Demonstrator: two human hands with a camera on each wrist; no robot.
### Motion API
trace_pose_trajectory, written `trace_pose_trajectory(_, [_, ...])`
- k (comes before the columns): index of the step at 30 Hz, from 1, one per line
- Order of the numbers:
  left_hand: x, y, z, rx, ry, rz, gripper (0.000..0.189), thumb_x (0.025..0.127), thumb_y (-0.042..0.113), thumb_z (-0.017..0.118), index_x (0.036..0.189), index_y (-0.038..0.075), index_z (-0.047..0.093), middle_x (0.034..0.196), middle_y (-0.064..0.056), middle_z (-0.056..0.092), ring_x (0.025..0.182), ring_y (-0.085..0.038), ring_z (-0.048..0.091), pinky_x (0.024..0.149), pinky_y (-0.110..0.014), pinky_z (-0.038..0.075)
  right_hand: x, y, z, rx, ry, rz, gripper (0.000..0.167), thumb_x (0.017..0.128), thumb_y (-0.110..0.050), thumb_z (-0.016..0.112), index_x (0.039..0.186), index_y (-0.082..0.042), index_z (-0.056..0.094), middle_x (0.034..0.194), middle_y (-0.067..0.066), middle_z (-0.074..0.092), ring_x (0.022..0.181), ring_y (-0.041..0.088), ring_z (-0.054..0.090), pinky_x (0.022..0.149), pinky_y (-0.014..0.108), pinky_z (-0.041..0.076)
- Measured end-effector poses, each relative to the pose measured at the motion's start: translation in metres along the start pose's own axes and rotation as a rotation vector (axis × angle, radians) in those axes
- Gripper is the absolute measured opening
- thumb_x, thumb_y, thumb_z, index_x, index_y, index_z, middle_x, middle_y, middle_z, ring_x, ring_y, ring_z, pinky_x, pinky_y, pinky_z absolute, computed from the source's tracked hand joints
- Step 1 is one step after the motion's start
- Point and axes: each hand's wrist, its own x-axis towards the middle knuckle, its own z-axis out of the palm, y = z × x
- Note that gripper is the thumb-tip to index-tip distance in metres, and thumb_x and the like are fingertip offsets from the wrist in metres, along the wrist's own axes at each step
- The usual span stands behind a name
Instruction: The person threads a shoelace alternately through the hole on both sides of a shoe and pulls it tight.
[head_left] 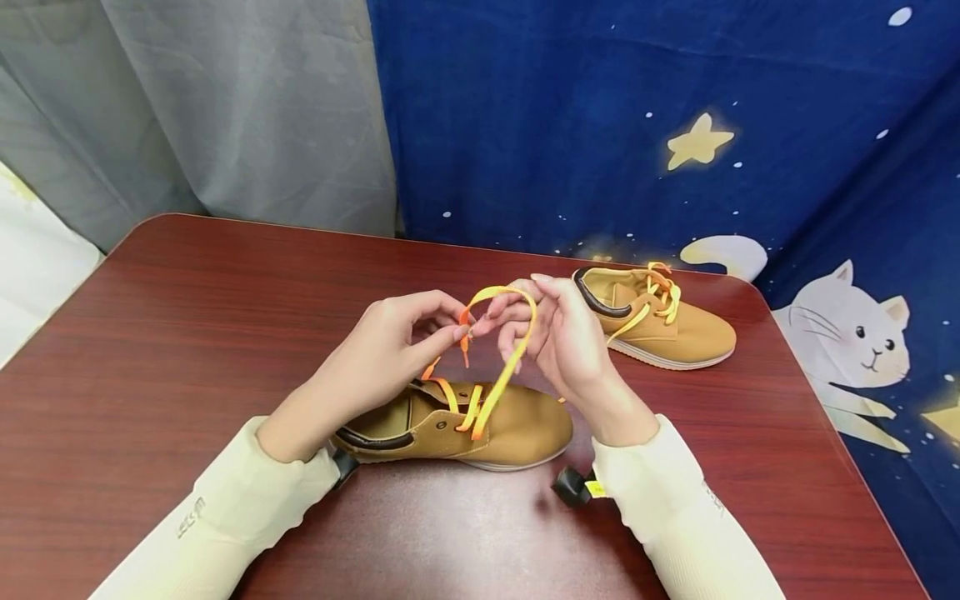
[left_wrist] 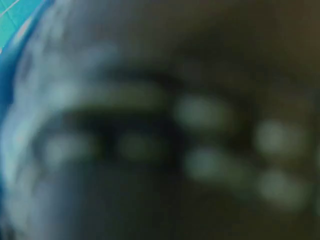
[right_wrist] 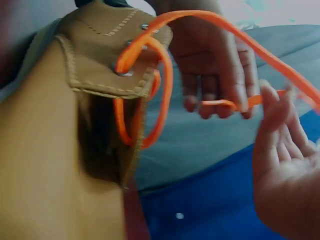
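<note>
A tan shoe (head_left: 534, 425) lies on its sole under both hands, toe to the right. Its yellow-orange shoelace (head_left: 501, 385) rises from the eyelets in an arch towards the fingertips. Between thumb and fingers, my left hand (head_left: 390, 337) pinches the lace close to its tip, and a short end hangs below. My right hand (head_left: 566, 342) meets it from the other side, palm turned inward, fingertips at the same piece of lace. The right wrist view shows the orange lace (right_wrist: 200, 14) stretched between the two hands. The left wrist view is dark and blurred.
A second tan shoe (head_left: 693, 333) with a tied yellow lace stands behind the right hand, near the far edge of the dark red table (head_left: 247, 292). Grey curtain (head_left: 262, 108) and blue patterned curtain (head_left: 525, 125) hang behind the table.
</note>
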Motion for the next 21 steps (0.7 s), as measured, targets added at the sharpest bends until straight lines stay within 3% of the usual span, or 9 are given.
trace_pose_trajectory(2, [0.0,0.0,0.0,-0.007,0.001,-0.007,0.008,0.096,0.009,0.067,0.103,0.009,0.071,0.084,-0.001,0.072,0.056,-0.015,0.058,0.052,-0.024,0.048,0.003,0.004,-0.001,-0.103,0.055,0.031,0.042,0.108,-0.019,0.029,0.098,-0.002,0.066,0.078,0.0,0.073,0.052,0.01,0.056,0.049,0.023,0.043])
trace_pose_trajectory(4, [0.0,-0.001,-0.001,-0.009,0.002,-0.013,0.008,0.096,0.009,0.068,0.103,0.009,0.071,0.084,-0.001,0.072,0.055,-0.015,0.058,0.053,-0.024,0.048,0.005,0.007,-0.001,-0.277,0.083,0.057,0.029,0.106,-0.016,0.043,0.105,0.0,0.067,0.074,-0.002,0.069,0.052,0.009,0.054,0.049,0.022,0.043])
trace_pose_trajectory(7, [-0.001,-0.003,-0.001,0.008,0.017,-0.016,0.008,0.095,0.008,0.068,0.102,0.011,0.072,0.084,0.0,0.072,0.061,-0.013,0.061,0.059,-0.024,0.05,0.007,0.011,-0.004,-0.554,0.034,0.06,0.017,0.1,-0.016,0.061,0.109,-0.006,0.071,0.074,-0.003,0.065,0.062,0.01,0.056,0.056,0.023,0.045])
trace_pose_trajectory(9, [-0.001,-0.004,-0.002,0.013,0.028,-0.022,0.008,0.094,0.009,0.069,0.101,0.012,0.073,0.083,0.0,0.072,0.064,-0.013,0.061,0.061,-0.025,0.051,0.007,0.012,-0.006,-0.66,-0.019,0.045,0.016,0.097,-0.021,0.067,0.107,-0.012,0.074,0.075,0.0,0.066,0.068,0.012,0.058,0.06,0.024,0.046])
trace_pose_trajectory(12, [0.0,-0.006,-0.001,0.016,0.042,-0.032,0.008,0.094,0.01,0.071,0.101,0.012,0.073,0.084,-0.001,0.072,0.068,-0.015,0.063,0.064,-0.024,0.051,0.006,0.014,-0.009,-0.727,-0.078,0.015,0.015,0.093,-0.024,0.07,0.105,-0.017,0.077,0.086,0.002,0.074,0.081,0.012,0.065,0.071,0.024,0.052])
trace_pose_trajectory(15, [0.0,-0.008,0.001,0.019,0.053,-0.049,0.007,0.093,0.012,0.072,0.099,0.014,0.075,0.085,-0.001,0.073,0.068,-0.015,0.063,0.063,-0.023,0.05,0.006,0.015,-0.009,-0.713,-0.1,0.022,0.018,0.09,-0.023,0.075,0.107,-0.017,0.077,0.097,0.0,0.078,0.092,0.011,0.071,0.079,0.026,0.056])
trace_pose_trajectory(21, [0.0,-0.01,0.007,0.046,0.063,-0.048,0.008,0.09,0.014,0.076,0.097,0.016,0.079,0.081,0.001,0.073,0.055,-0.011,0.058,0.059,-0.022,0.049,0.006,0.019,-0.007,-0.777,-0.062,-0.036,0.016,0.085,-0.021,0.081,0.1,-0.019,0.079,0.087,-0.005,0.078,0.082,0.008,0.069,0.071,0.023,0.054])
